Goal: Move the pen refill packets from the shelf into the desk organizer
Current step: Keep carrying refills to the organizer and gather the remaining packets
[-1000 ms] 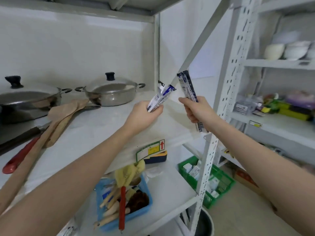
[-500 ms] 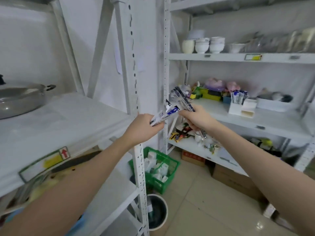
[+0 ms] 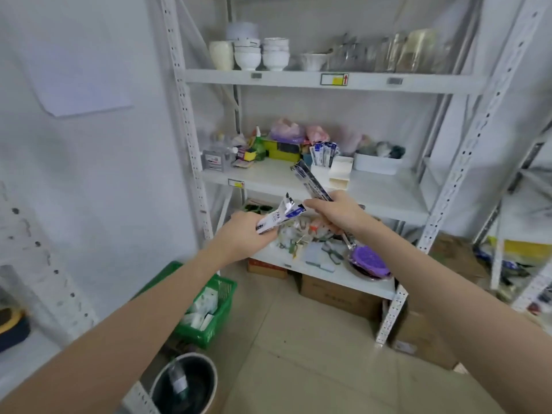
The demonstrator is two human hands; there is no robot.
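My left hand point(image 3: 245, 231) grips a white-and-blue pen refill packet point(image 3: 279, 218) that points up and to the right. My right hand point(image 3: 334, 212) grips a darker refill packet point(image 3: 310, 180), tilted up to the left. Both hands are held out in front of a white rack. On the rack's middle shelf stands a white desk organizer point(image 3: 331, 173), with several refill packets point(image 3: 324, 152) upright in its rear compartment. The tip of the right-hand packet sits just left of the organizer in the image.
The middle shelf point(image 3: 385, 198) also carries a white bin and coloured clutter at the back. Bowls and glasses fill the upper shelf. A purple pan point(image 3: 369, 261) and tools lie on the lower shelf. On the floor are a green basket point(image 3: 212, 309), a dark bucket point(image 3: 185, 383) and cardboard boxes.
My view has swung right from the pot shelf to face the rack with the organizer. Both hands still hold their packets and are now closer to the organizer.
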